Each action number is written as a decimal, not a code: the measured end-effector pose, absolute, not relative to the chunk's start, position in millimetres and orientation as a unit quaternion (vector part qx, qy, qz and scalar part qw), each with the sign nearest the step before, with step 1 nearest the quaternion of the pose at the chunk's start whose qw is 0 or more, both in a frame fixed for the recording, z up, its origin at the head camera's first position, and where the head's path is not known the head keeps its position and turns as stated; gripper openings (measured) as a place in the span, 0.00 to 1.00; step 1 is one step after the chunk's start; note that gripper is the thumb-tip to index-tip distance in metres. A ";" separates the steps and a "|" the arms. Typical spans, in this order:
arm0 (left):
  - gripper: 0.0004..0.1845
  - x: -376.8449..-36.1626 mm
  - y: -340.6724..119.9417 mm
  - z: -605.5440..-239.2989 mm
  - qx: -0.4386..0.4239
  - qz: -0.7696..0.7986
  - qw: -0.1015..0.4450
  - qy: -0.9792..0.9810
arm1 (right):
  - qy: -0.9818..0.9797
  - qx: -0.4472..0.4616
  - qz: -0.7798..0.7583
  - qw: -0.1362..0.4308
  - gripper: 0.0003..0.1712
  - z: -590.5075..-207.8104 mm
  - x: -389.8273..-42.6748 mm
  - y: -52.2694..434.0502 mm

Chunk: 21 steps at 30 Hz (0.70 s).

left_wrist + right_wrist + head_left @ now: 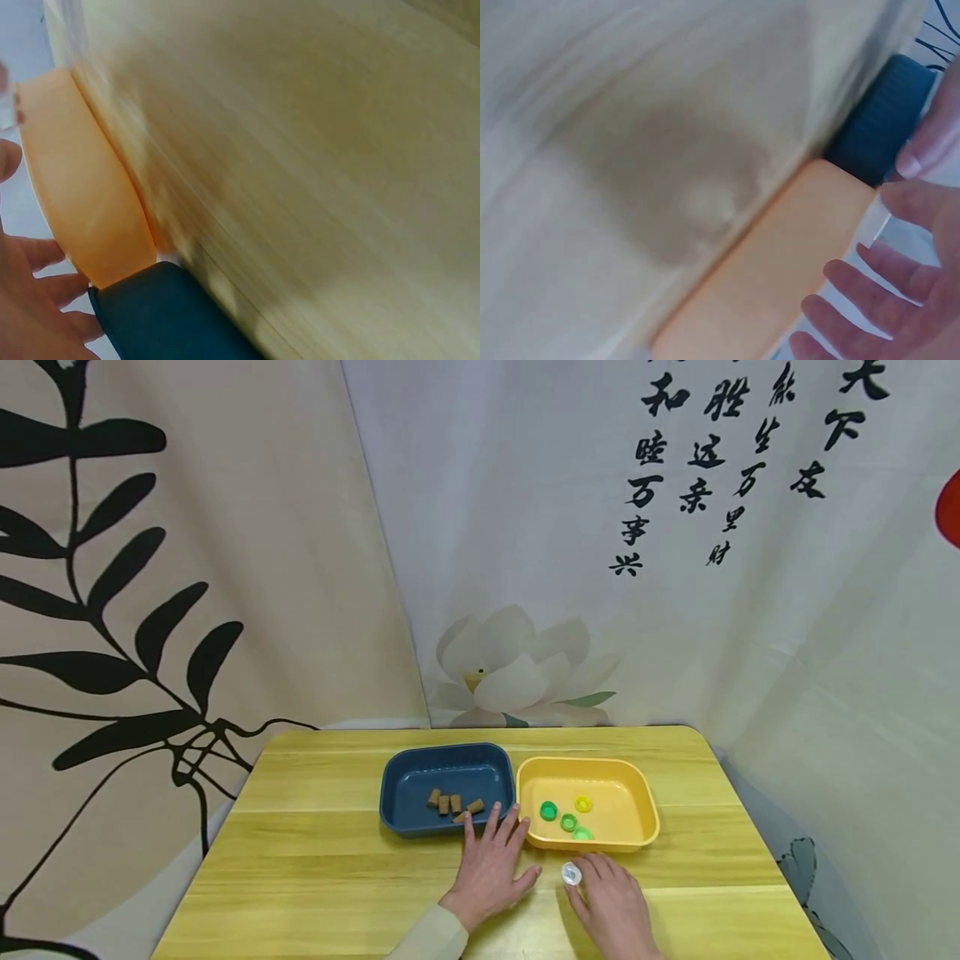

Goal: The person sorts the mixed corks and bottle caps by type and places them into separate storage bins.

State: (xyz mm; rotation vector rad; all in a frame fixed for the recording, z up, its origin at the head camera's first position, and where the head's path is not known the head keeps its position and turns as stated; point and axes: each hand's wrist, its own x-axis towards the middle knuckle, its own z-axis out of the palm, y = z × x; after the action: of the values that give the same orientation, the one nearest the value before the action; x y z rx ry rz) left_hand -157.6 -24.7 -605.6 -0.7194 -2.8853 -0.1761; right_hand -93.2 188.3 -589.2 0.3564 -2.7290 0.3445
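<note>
- Using the yellow plastic tray [645, 802] as the landmark: the right hand [615, 906] sits on the yellow wooden counter [315, 860] just in front of the tray's near wall, pinching a small clear plastic bottle cap [572, 873] between thumb and fingertips.
- The key relation, as I read it: the cap is right at the near rim of the tray, so the tray lies straight ahead of that hand and a bit up over the wall. The right hand is clearly the closer one to it. The cap is round, so no long axis to speak of.
- The left hand [491, 860] lies flat on the counter with fingers spread, holding nothing, fingertips touching the near-left corner of the tray, next to the dark blue plastic tray [397, 785] that touches the yellow one's left side.
- Inside the yellow tray: green bottle caps [567, 822] and one yellow bottle cap [583, 803]. The blue tray holds short brown cork pieces [453, 804].
- Only the head view shows what's in the trays. The right wrist view is blurry but does show the clear cap [873, 222] at the fingertips beside the tray's outer wall [780, 277]; the left wrist view shows the two trays butting together [112, 255], nothing inside them.
</note>
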 end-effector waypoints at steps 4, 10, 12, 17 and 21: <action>0.40 -157.4 -24.2 -606.9 -0.240 -0.054 0.090 -0.965 | -0.958 0.129 0.132 0.222 0.27 -575.7 -92.4 196.2; 0.40 -157.1 -24.6 -606.9 -0.240 -0.054 0.088 -0.965 | -0.936 0.137 0.162 0.282 0.26 -564.3 -104.6 209.0; 0.40 -157.1 -24.6 -606.7 -0.240 -0.052 0.083 -0.966 | -0.930 0.139 0.168 0.295 0.26 -562.1 -110.4 213.0; 0.40 -157.1 -24.9 -605.9 -0.241 -0.054 0.076 -0.966 | -0.924 0.129 0.197 0.301 0.26 -558.4 -125.2 219.8; 0.40 -156.9 -25.3 -606.8 -0.244 -0.062 0.078 -0.965 | -0.924 0.112 0.219 0.293 0.25 -555.7 -135.8 220.2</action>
State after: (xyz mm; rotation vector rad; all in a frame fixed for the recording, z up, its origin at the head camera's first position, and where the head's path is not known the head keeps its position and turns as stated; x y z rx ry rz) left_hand -156.9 -25.3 -606.8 -0.7306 -2.8896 -0.1860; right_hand -135.8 220.2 -555.7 0.2981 -2.4622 0.5834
